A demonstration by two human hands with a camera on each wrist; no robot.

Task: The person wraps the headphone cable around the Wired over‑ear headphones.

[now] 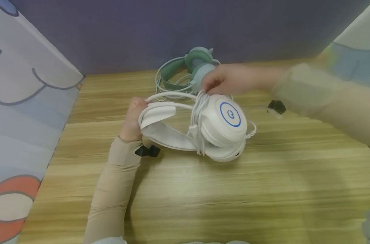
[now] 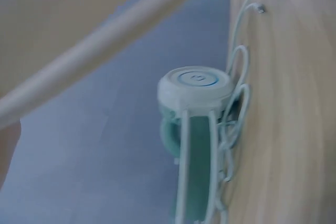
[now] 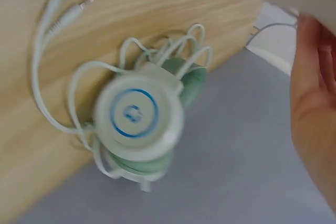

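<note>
We hold the white headset (image 1: 215,127) above the table's (image 1: 203,196) middle: left hand (image 1: 133,118) gripping its headband, right hand (image 1: 224,81) pinching the wound cable (image 1: 198,118); a loosened pinch could unravel the coils

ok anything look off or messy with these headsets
Nothing looks damaged. The white headset has its cable wound round the band beside the earcup, the left hand holding the headband end and the right hand pinching the cable at the top. The green headset behind lies with its cable in loose loops spread on the wooden table.
</note>
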